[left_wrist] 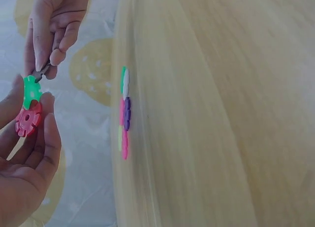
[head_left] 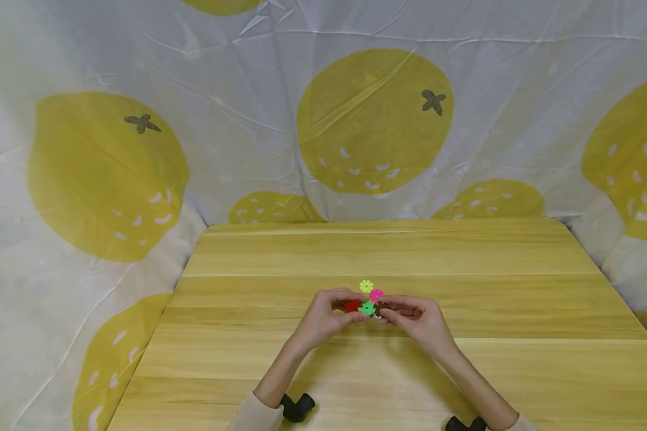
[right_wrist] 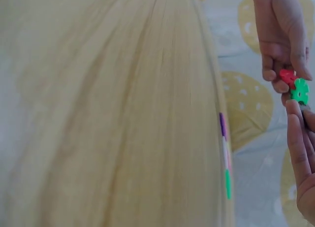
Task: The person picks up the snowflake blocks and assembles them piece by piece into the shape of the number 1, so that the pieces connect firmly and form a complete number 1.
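Note:
My left hand [head_left: 323,317] pinches a red notched plastic disc [left_wrist: 28,119], a snowflake-style building piece. Joined edge to edge with it is a green notched disc [left_wrist: 32,91]. Between the thumb and fingers of my right hand [head_left: 422,320] is a dark brown disc [left_wrist: 41,73], its edge right at a notch of the green one. Both hands are raised over the middle of the table. In the right wrist view, the green disc [right_wrist: 299,91] faces the camera, while the dark one is mostly hidden by fingers.
More flat discs lie on the wooden table [head_left: 280,251]: a yellow-green one [head_left: 366,286] and a pink one [head_left: 376,296] just beyond the hands. A purple disc [left_wrist: 127,113] and a white disc [left_wrist: 126,82] show edge-on. A lemon-print cloth [head_left: 237,120] hangs behind the table.

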Demonstrator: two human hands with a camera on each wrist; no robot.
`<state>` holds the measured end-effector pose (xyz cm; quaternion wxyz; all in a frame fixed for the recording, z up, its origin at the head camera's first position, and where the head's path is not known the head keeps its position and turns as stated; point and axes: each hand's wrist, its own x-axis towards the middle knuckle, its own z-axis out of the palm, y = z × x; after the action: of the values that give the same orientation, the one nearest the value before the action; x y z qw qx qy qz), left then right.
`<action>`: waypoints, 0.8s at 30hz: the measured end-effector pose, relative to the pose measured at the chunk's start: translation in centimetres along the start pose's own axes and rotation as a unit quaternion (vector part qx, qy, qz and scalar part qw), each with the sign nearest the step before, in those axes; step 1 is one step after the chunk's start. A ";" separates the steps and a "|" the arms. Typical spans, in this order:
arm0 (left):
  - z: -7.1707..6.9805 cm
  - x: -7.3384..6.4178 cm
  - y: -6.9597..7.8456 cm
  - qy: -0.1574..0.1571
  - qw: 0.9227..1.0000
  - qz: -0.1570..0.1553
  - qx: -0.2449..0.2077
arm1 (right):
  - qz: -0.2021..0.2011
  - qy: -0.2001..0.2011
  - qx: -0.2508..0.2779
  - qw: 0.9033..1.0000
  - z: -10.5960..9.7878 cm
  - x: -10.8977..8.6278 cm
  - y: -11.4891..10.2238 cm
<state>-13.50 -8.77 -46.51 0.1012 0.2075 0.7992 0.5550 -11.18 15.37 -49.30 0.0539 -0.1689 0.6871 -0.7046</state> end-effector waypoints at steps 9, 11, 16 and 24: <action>0.0 0.1 0.2 0.008 1.000 -0.012 -0.020 | -0.006 -0.001 0.002 1.000 0.1 0.0 -0.3; 0.1 0.3 0.1 0.012 1.000 -0.011 -0.025 | -0.005 0.004 0.003 1.000 0.2 0.0 -0.3; 0.2 0.4 0.1 0.020 0.999 0.000 -0.027 | -0.005 0.012 0.008 1.000 0.3 0.1 -0.2; 0.3 0.3 -0.1 0.010 0.999 -0.012 -0.041 | -0.013 -0.008 0.016 1.000 0.2 0.2 -0.2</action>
<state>-13.68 -8.44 -46.70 0.1080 0.1883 0.7792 0.5880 -11.26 15.17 -49.07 0.0526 -0.1830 0.6731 -0.7146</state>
